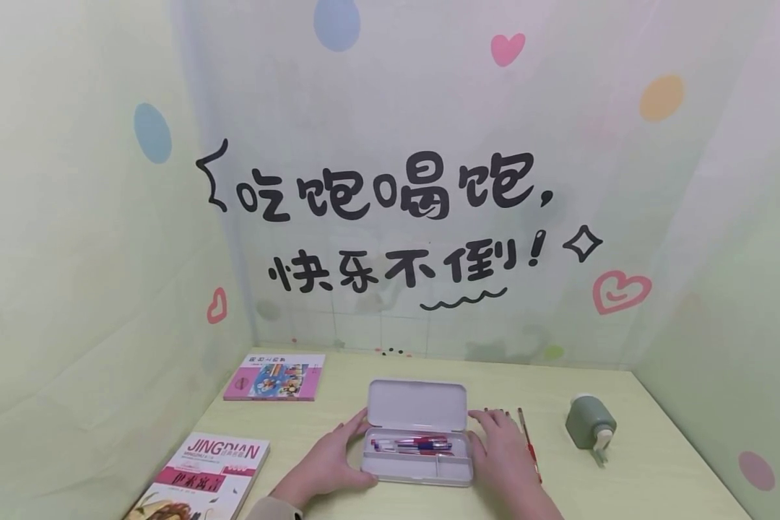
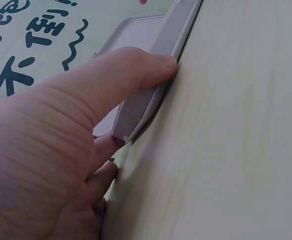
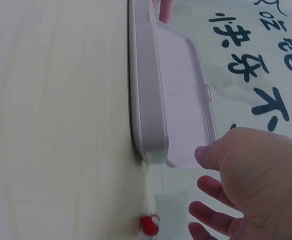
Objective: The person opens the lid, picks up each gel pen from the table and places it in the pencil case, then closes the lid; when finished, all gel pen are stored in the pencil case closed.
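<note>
On the tabletop [image 1: 578,484], pens [image 1: 416,444] already lay inside the pencil case [image 1: 403,467], lid [image 1: 417,404] still up, one red pen [image 1: 532,453] outside; the left hand [image 1: 331,462] gripped the case, the right hand's [image 1: 503,458] fingers hung apart beside it.

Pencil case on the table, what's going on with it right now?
A person has both hands at the pencil case, which sits open with its lid raised. The left hand grips its left side, thumb at the front. The right hand is beside its right side, fingers relaxed. Several pens lie inside; a red pen lies outside.
</note>
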Demonstrator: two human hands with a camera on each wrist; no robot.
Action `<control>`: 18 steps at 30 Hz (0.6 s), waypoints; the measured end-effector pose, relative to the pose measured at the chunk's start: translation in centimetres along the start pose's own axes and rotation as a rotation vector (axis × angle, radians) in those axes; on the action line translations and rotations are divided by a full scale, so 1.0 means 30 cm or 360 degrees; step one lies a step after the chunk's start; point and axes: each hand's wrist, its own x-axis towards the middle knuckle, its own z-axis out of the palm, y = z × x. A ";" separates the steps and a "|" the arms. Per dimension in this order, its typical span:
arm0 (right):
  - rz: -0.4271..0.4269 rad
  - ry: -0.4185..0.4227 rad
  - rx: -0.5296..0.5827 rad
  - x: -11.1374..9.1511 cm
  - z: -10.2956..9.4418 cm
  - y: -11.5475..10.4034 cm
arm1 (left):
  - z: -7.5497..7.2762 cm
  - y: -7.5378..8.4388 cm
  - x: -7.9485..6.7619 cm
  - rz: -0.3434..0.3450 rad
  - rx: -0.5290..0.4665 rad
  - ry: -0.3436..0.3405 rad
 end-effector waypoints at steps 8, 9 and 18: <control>0.0160 0.0015 -0.0055 -0.027 -0.067 0.133 | -0.002 0.006 -0.004 0.0016 -0.0005 0.0002; 0.0194 -0.0003 -0.0059 -0.030 -0.075 0.145 | -0.002 0.006 -0.004 0.0020 -0.0003 0.0005; 0.0429 -0.0170 -0.0084 -0.050 -0.114 0.231 | -0.001 0.001 -0.003 0.0023 -0.0005 0.0006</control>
